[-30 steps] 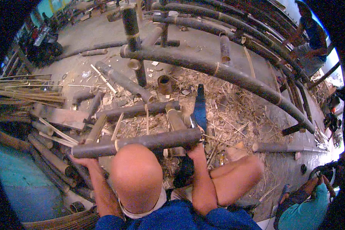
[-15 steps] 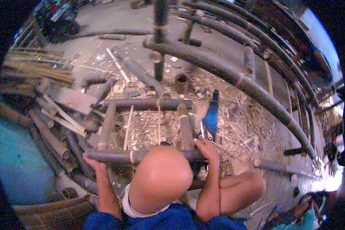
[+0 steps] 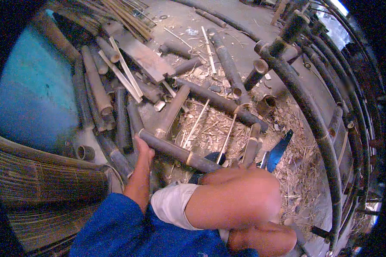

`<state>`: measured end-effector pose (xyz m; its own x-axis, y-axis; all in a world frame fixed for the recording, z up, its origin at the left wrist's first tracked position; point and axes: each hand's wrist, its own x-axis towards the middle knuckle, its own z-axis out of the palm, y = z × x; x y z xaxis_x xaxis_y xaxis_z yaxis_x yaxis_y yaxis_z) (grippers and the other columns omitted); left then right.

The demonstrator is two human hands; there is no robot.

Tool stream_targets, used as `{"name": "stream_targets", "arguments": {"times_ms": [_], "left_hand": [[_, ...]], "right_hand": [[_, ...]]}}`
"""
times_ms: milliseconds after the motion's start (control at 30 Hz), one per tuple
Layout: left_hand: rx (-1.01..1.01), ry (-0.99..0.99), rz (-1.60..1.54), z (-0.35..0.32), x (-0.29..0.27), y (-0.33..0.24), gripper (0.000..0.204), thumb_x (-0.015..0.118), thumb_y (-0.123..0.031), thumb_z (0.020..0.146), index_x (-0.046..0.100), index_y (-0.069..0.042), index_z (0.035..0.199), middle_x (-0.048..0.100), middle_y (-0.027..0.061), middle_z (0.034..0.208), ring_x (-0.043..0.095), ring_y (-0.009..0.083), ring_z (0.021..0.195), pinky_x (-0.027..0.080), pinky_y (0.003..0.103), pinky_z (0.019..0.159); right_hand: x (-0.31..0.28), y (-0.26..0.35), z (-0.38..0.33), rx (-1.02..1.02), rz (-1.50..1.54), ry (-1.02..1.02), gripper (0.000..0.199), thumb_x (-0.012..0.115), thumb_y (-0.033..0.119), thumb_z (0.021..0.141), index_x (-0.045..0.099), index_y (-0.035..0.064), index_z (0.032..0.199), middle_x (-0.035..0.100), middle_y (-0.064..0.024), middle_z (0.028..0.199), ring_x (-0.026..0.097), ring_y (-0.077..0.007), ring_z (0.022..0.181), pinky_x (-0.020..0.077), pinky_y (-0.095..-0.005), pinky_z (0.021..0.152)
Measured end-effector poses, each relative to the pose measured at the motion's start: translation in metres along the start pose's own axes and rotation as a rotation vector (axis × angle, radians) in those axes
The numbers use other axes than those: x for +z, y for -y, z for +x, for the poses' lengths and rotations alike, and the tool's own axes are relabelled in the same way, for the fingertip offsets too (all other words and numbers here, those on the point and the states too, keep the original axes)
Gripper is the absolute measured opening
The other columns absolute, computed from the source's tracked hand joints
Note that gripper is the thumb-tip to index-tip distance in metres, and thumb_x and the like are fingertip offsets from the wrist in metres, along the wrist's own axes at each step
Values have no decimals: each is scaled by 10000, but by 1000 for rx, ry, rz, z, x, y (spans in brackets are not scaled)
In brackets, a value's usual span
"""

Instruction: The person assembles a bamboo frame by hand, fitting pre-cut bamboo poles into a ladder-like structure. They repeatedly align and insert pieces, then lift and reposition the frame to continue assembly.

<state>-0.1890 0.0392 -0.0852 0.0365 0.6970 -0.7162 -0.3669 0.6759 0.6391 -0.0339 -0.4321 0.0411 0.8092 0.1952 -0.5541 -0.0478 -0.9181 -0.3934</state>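
Moderate light, glare patches upper right; grainy darks; black fisheye vignette; long dark-brown round bamboo pole (image 3: 309,107) bows toward right rim; turquoise-blue flat surface (image 3: 34,85) soft.

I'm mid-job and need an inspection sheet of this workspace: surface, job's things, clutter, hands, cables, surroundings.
Surface: grey floor, strewn with chips and shavings.
Job's things: bamboo frame, its near pole and far pole linked by crosspieces, with thin strips between; the near pole's right end is hidden by a bent leg.
Clutter: bamboo lengths and a plank at left; blue blade, apparently a saw, right of the frame.
Hands: left hand at the near pole's left end, grip unclear; right hand not in view.
Cables: nothing seen.
Surroundings: large bamboo structure at right.
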Motion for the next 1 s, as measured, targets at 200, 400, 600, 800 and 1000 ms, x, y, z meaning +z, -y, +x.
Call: {"name": "stream_targets", "arguments": {"times_ms": [200,400,600,800,1000], "left_hand": [[15,42,20,12,-9,10,978,405,-782,907,382,-11,1509,455,130,1501,501,333,1301,360,473,1136],[54,92,-35,30,-13,27,970,414,-792,907,390,-24,1499,462,131,1489,510,332,1287,404,471,1093],[-157,292,40,15,-15,44,863,460,-755,912,444,-81,1451,561,122,1363,576,322,1193,475,478,983],[402,-243,962,-44,14,58,911,603,-598,918,320,30,1515,516,265,1398,548,411,1222,357,570,1104],[1114,137,1305,-90,48,34,803,727,-328,884,365,64,1485,440,311,1476,413,425,1385,293,469,1173]], "right_hand": [[9,10,-2,-10,-2,-30,802,600,635,869,533,64,1428,581,-271,1356,616,-455,1158,510,-507,974],[14,22,-2,-34,-4,-62,794,606,624,870,531,65,1429,582,-275,1349,620,-460,1145,517,-509,960],[19,36,0,-50,9,-109,786,612,613,870,529,67,1430,584,-279,1342,624,-464,1131,523,-511,947],[21,50,8,-61,36,-172,779,618,603,871,527,69,1431,585,-283,1335,628,-468,1118,530,-513,934],[12,68,19,-73,64,-242,771,624,592,872,525,70,1431,587,-288,1328,632,-472,1105,537,-515,920]]}}
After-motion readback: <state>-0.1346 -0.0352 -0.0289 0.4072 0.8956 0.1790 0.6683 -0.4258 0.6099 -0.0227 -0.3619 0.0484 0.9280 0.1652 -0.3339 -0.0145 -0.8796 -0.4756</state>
